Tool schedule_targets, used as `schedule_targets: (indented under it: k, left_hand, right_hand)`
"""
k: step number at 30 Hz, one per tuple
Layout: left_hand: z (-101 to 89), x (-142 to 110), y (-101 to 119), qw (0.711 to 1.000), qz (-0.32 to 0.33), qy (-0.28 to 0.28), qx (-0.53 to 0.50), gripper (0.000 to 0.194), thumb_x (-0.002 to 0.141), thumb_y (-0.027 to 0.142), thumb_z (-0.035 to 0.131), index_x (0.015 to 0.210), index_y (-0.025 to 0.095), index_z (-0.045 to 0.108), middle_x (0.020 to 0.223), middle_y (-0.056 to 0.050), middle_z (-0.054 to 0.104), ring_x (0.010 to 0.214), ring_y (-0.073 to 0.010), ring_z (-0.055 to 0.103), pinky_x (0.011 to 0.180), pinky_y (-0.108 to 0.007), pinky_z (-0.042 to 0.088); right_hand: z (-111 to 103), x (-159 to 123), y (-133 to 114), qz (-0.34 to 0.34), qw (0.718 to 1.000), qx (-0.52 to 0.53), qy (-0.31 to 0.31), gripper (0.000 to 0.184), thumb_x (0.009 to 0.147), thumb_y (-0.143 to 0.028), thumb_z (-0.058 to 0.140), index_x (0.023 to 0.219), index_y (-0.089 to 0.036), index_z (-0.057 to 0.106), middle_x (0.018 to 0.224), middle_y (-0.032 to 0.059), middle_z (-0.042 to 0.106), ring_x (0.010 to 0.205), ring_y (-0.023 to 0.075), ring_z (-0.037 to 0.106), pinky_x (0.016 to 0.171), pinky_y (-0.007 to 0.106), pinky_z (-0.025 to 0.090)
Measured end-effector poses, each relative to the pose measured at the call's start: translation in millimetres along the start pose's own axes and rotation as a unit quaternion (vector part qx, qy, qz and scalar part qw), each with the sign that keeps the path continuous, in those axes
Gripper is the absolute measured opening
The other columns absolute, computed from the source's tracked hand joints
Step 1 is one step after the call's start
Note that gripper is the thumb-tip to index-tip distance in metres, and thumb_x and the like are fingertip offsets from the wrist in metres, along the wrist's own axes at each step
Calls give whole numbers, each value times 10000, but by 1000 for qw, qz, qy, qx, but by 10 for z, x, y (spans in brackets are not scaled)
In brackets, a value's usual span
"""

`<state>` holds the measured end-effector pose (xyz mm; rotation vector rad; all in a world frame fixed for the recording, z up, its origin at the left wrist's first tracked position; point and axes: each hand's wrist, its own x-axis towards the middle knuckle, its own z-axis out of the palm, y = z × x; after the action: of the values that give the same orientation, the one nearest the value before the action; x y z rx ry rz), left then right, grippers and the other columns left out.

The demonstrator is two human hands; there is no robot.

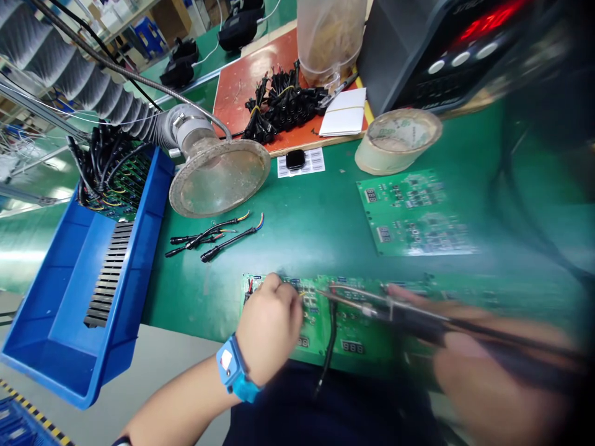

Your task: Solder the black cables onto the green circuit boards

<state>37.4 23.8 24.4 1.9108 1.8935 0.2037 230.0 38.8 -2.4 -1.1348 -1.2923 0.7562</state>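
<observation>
My left hand (272,328), with a blue strap and device (231,365) at the wrist, is closed over a green circuit board (320,322) near the table's front edge. Its fingertips are bunched against the board, and whatever they pinch is hidden. My right hand (493,371), smeared by motion, grips a soldering iron (400,316). A thin metal tube runs beside its tip, which points left, close to my left fingers and just above the board. One black cable (331,341) lies across the board and hangs off its front side. More boards continue to the right, blurred.
A blue bin (153,241) with wired boards stands left, beside a fume extractor hood (220,179). Several loose cables (214,238) lie behind my left hand. Further back are another board sheet (413,214), a tape roll (397,142), cable bundles (283,99) and a soldering station (432,56).
</observation>
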Motion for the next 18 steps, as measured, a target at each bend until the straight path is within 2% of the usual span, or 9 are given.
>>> schedule_targets:
  k: [4,7,10,12,15,18]
  left_hand:
    - [82,-91,-45,997,30,70,-34,111,838,162,457,801,154,561,810,-49,502,724,-164,550,686,-324,489]
    - [91,-180,-202,987,104,118,-33,91,844,144,473,880,150,555,923,-73,546,941,-197,540,831,-354,470]
    - [34,-237,-427,975,187,116,-13,150,848,100,467,967,150,543,1004,-77,572,1110,-196,473,946,-345,421]
    - [-9,-259,-544,974,203,98,-12,194,849,101,473,1027,152,528,1030,-77,576,1132,-181,466,960,-321,420]
    - [-32,-284,-607,979,178,91,-28,233,844,125,492,1076,144,499,1068,-90,564,1145,-178,461,968,-312,421]
    - [-11,-295,-581,980,161,110,-30,175,851,103,464,1016,140,506,1054,-99,565,1139,-175,469,958,-306,431]
  right_hand:
    - [28,81,-70,-49,996,-76,-1,133,740,-102,487,685,-219,458,572,-8,468,558,132,530,491,287,469]
    - [33,95,-96,-40,986,-165,8,116,752,-144,498,676,-224,461,582,5,487,502,114,462,402,255,350]
    - [41,107,-103,-38,977,-208,1,90,767,-187,491,691,-233,478,594,8,511,455,106,430,373,254,309]
    - [67,119,-122,-36,975,-216,-23,92,775,-218,478,687,-236,496,592,3,529,417,98,421,343,246,299]
    - [127,105,-148,2,975,-211,-76,92,777,-250,486,703,-237,540,634,-1,583,457,102,501,354,222,374]
    - [167,35,-98,62,979,-164,-106,60,764,-270,534,795,-247,579,782,-6,637,616,117,599,481,208,492]
